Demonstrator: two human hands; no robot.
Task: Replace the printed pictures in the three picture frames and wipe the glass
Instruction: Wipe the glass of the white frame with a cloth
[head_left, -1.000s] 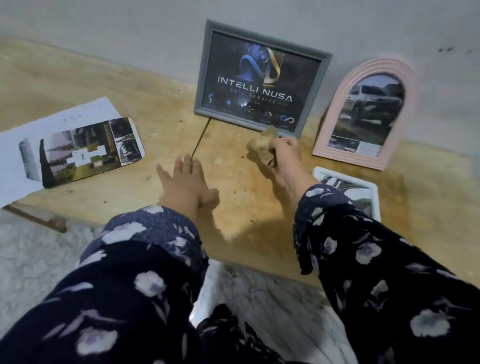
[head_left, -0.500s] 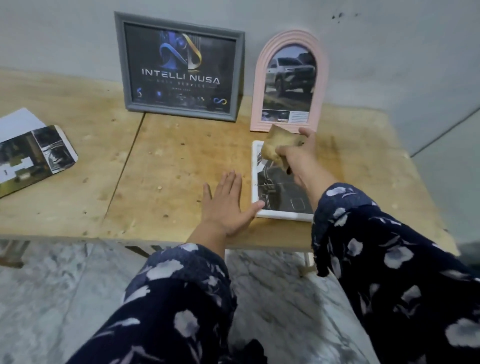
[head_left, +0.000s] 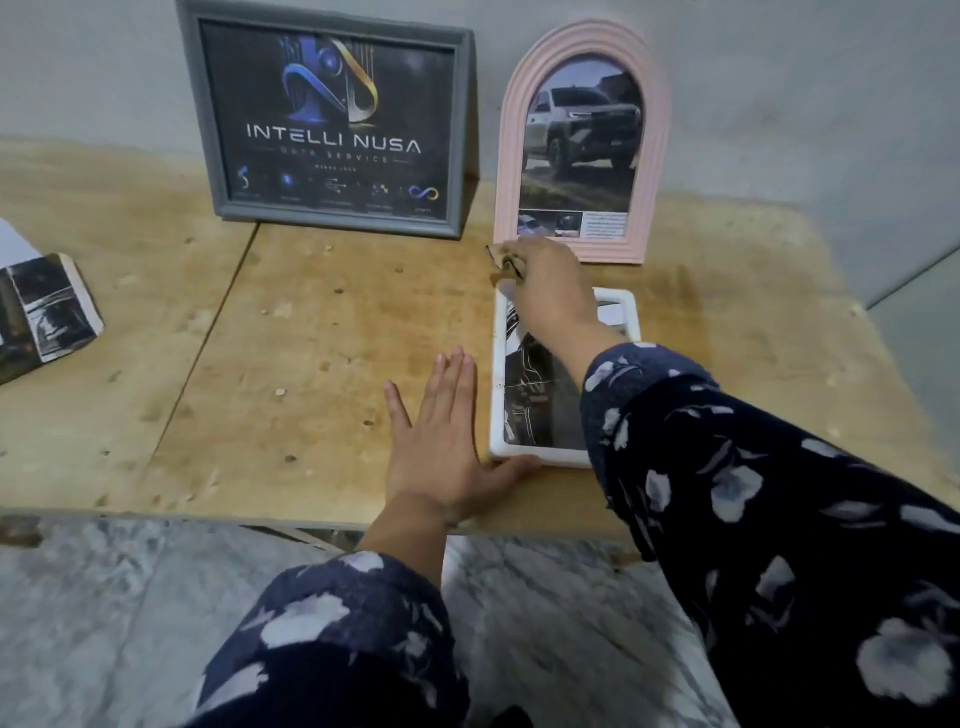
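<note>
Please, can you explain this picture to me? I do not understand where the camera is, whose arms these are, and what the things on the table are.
The camera sits on a person's head and looks down, so the two arms in dark flowered sleeves are that person's own. No machine is here.

On the worn wooden table, a grey rectangular picture frame and a pink arched picture frame stand against the wall. A white rectangular picture frame lies flat. Loose printed pictures lie at the left edge.

The right hand grips a small tan cloth at the white frame's far end. The left hand lies flat and open, its thumb touching that frame's near corner.
</note>
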